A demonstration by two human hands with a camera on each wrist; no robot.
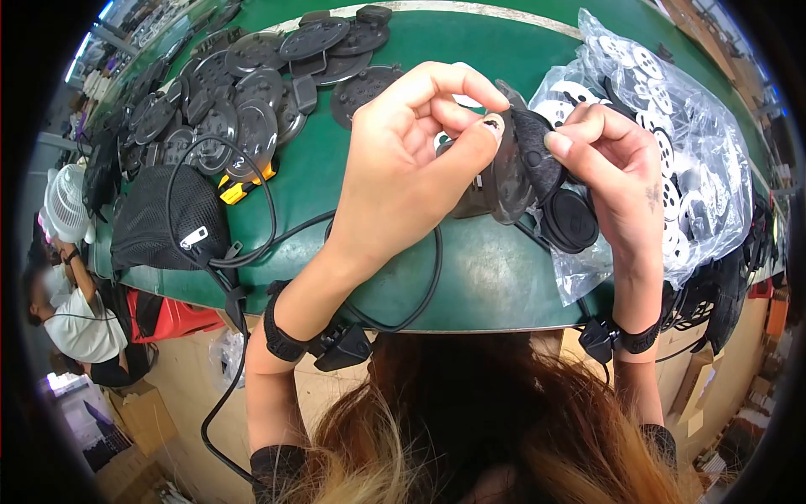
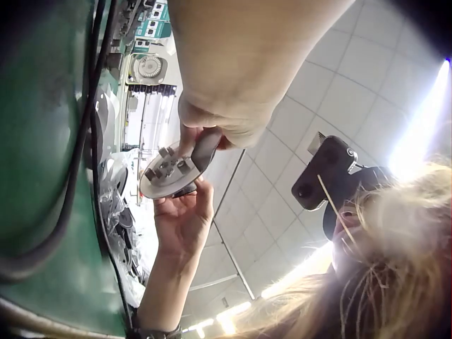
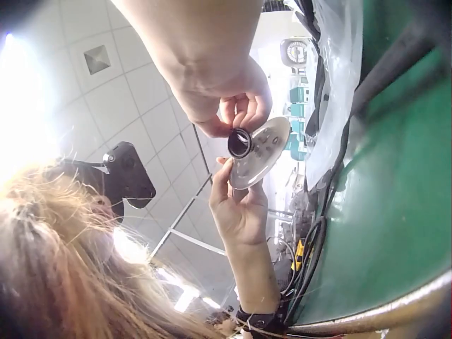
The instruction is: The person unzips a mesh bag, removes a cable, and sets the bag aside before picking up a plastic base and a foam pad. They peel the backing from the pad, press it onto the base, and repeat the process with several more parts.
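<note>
Both hands hold up a thin round plastic plate (image 2: 164,185) with raised square clips on one side, seen in the left wrist view. In the head view its dark glossy face (image 1: 510,181) is nearly edge-on, beside a dark mottled piece (image 1: 537,155). My left hand (image 1: 403,164) pinches the upper left edge between thumb and forefinger. A curved grey flap (image 2: 206,147) stands at these fingers in the left wrist view. My right hand (image 1: 613,164) pinches the mottled piece from the right, thumb on top. A black ring-shaped part (image 3: 240,143) sits under the right fingers.
Many dark round plates (image 1: 252,126) lie piled at the back left of the green table (image 1: 285,290). A black mesh pouch (image 1: 168,214), cables and a yellow tool (image 1: 245,185) are at left. A clear bag (image 1: 714,168) of white discs lies at right.
</note>
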